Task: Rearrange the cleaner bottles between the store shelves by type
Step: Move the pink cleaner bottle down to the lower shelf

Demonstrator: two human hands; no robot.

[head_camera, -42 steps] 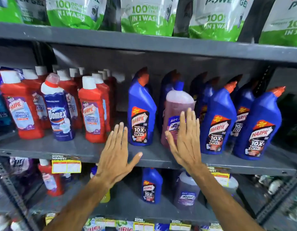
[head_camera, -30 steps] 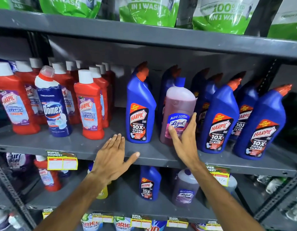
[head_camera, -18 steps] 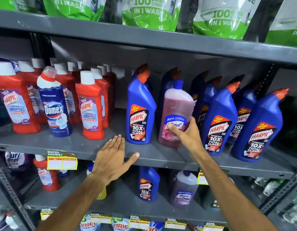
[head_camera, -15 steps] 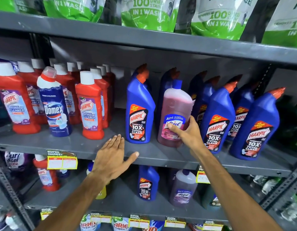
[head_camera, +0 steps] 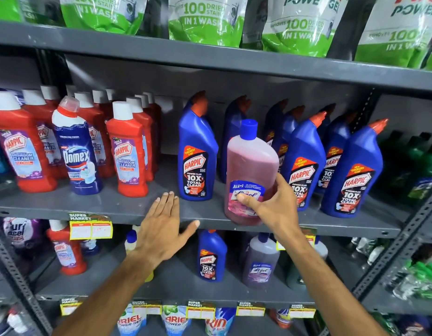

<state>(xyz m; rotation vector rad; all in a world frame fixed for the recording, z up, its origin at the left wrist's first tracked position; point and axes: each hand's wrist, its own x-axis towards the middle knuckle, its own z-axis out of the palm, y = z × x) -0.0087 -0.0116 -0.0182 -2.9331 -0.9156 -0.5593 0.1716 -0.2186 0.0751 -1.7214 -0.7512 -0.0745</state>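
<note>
My right hand (head_camera: 273, 206) grips the lower part of a pink Lizol bottle (head_camera: 251, 163) with a blue cap, held at the front edge of the middle shelf (head_camera: 127, 212), its base overhanging the edge. Blue Harpic toilet cleaner bottles (head_camera: 196, 161) stand around and behind it. My left hand (head_camera: 164, 229) hovers open in front of the shelf edge, fingers spread, holding nothing. Red Harpic bathroom cleaner bottles (head_camera: 126, 154) fill the shelf's left side, with a blue Domex bottle (head_camera: 76, 151) among them. On the lower shelf stand a purple Lizol bottle (head_camera: 259, 263) and a blue Harpic bottle (head_camera: 211, 257).
Green detergent pouches (head_camera: 205, 20) line the top shelf. A red Harpic bottle (head_camera: 67, 251) stands on the lower shelf at left. Dark green bottles (head_camera: 425, 163) sit at the far right. Ariel packs (head_camera: 130, 321) show at the bottom. Yellow price tags (head_camera: 90, 229) hang on the shelf edges.
My right hand closed around the pink Lizol bottle and drew it forward out of the blue Harpic row to the shelf's edge. My left hand stayed nearly in place.
</note>
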